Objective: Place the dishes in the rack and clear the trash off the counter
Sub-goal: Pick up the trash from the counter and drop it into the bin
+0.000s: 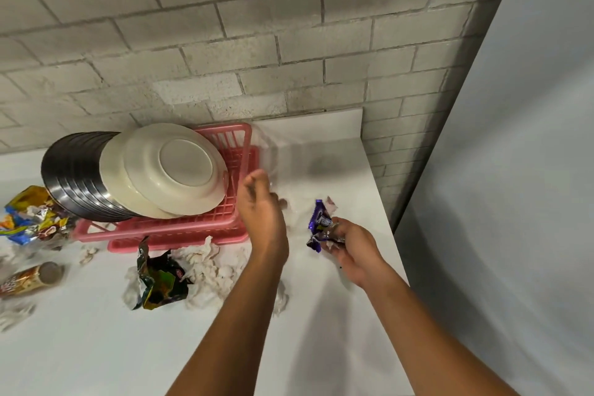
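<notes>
Gripping a purple wrapper (320, 224), right hand (352, 249) hovers above counter (321, 325).

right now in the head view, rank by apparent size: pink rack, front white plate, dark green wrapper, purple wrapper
1. pink rack
2. front white plate
3. dark green wrapper
4. purple wrapper, partly hidden by the right hand

Soft even light, faint shadows on the white counter (96, 347), motion blur throughout, wide-angle bending at the edges.
</notes>
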`<state>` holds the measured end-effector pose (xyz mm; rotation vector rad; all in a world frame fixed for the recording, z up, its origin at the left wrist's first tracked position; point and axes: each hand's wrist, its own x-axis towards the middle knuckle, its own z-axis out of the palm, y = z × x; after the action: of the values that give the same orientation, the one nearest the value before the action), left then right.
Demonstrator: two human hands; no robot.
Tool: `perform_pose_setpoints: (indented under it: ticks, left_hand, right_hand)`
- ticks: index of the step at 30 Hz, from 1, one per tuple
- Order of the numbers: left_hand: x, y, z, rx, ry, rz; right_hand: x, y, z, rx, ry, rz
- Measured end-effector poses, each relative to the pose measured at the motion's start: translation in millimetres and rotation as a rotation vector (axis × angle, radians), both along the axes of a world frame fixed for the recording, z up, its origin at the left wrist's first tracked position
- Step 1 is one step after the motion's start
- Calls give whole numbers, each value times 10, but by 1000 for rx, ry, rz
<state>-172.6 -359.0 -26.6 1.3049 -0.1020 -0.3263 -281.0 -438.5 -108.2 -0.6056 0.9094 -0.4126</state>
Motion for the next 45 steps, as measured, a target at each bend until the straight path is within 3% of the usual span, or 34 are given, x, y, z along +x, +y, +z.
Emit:
perform_pose_setpoints:
  ticks: [7,19,25,33,40,42,45]
  left_hand:
    - [-360,496,-333,213,31,-349]
    - [-227,1797,-41,-455,575,-284]
    - [-266,2651,9,-571,629,-293]
    - [-526,3625,-307,-520,781,-279]
    - [-718,4051,-455,-192,610,-390]
    - [-761,4151,-503,-61,440,-408]
    - [-883,4316,-600,151,16,-489]
  right_hand:
    - [13,384,276,-132,-98,104]
    - [-80,1755,338,-361,126,187]
    - [-124,2721,357,-168,-9,113]
    - [-364,3908,294,-187,-38,348]
    - [-615,4535,167,-133,-27,132]
    - [-673,4586,162,-135,19,73]
    - [-770,4565,152,-152,33,26]
